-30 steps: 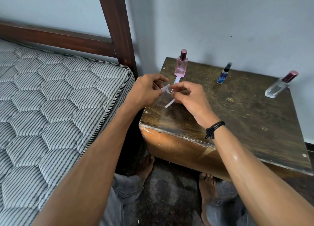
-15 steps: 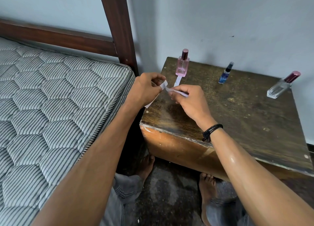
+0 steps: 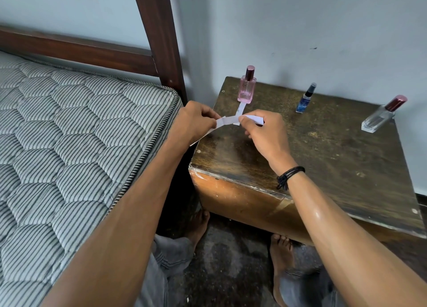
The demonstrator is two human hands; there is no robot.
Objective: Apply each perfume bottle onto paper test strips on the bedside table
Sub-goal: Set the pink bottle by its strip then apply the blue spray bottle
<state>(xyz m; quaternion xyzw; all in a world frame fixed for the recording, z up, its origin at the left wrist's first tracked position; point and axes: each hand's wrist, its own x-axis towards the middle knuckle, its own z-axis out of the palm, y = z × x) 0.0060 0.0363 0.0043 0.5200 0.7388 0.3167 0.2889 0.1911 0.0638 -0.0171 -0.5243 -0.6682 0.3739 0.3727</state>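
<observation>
Three perfume bottles stand along the back of the dark wooden bedside table (image 3: 323, 159): a pink one (image 3: 247, 88) at the left, a small blue one (image 3: 304, 100) in the middle, a clear one with a maroon cap (image 3: 381, 116) at the right. One white paper strip (image 3: 239, 110) lies flat in front of the pink bottle. Above the table's left front part, my left hand (image 3: 194, 122) pinches a white strip (image 3: 223, 123), and my right hand (image 3: 263, 133) pinches the white paper (image 3: 254, 119) at its other side. Whether this is one strip or two I cannot tell.
A striped quilted mattress (image 3: 69, 145) on a dark wooden bed frame (image 3: 161, 41) lies close to the table's left side. A pale wall stands right behind the table. My bare feet (image 3: 280, 253) rest on the dark floor below the table's front edge.
My hands have drawn apart, left hand leftward and right hand rightward, stretching the white paper out between them. The bottles and the flat strip have not moved.
</observation>
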